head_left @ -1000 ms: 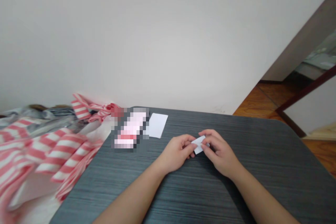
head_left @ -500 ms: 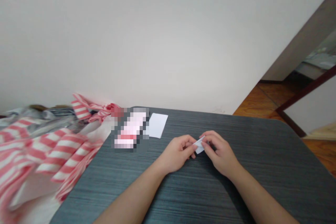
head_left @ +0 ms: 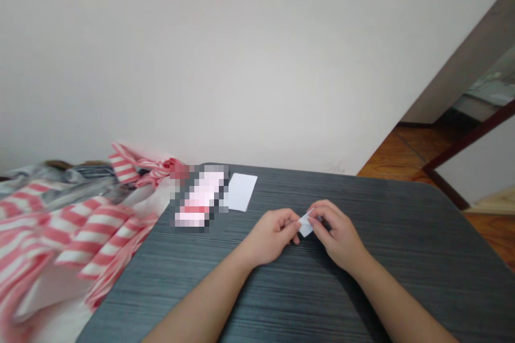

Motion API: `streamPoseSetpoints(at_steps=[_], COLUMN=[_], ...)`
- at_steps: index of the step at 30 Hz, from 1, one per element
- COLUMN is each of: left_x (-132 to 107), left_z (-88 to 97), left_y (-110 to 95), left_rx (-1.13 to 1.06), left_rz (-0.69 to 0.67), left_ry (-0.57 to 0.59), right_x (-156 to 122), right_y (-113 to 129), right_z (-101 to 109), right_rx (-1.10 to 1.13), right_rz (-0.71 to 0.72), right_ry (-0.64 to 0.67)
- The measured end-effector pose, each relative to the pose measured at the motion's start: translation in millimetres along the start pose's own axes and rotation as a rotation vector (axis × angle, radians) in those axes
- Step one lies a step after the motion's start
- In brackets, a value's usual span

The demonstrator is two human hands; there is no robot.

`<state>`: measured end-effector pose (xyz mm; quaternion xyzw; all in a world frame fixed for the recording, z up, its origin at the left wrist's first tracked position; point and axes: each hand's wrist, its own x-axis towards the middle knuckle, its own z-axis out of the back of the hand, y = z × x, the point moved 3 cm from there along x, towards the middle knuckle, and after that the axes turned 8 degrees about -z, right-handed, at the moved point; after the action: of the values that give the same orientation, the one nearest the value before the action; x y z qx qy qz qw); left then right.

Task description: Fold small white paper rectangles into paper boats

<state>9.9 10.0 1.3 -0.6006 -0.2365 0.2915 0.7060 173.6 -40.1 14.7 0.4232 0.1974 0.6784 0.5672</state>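
Both hands pinched small paper piece (head_left: 306, 225) low over bench (head_left: 402, 257), near its middle. Left hand (head_left: 273, 233) fingers (head_left: 293, 223) closed on paper from 9 o'clock, right hand (head_left: 338, 233) fingers closed on it from 3 o'clock. Paper long axis ran about 1 to 7 o'clock. Both hands equally near. White sheet (head_left: 242, 192) lay flat at 10 o'clock, well apart. Striped cloth (head_left: 80, 236) lay far at 9 o'clock.

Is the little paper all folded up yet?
Not quite. The small white paper already looks creased and folded small. The left hand and right hand pinch it over the grey table. Another white sheet by the far edge lies flat, not yet folded.
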Motion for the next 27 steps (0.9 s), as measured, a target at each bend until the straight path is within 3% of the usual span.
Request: streamPoseSetpoints(at_steps=[7, 15, 27], left_x=[0.9, 0.6, 0.5], left_z=[-1.0, 0.8, 1.0], left_y=[-0.6, -2.9, -1.2], left_rx=[-0.052, 0.06, 0.062], left_rz=[-0.011, -0.012, -0.03], left_ry=[0.002, -0.04, -0.065], right_x=[0.0, -0.2, -1.1], right_y=[0.7, 0.9, -3.1], right_z=[-0.6, -1.3, -1.6], right_rx=[-0.004, 0.012, 0.047], right_rz=[0.0, 0.007, -0.027], right_ry=[0.003, 0.017, 0.015])
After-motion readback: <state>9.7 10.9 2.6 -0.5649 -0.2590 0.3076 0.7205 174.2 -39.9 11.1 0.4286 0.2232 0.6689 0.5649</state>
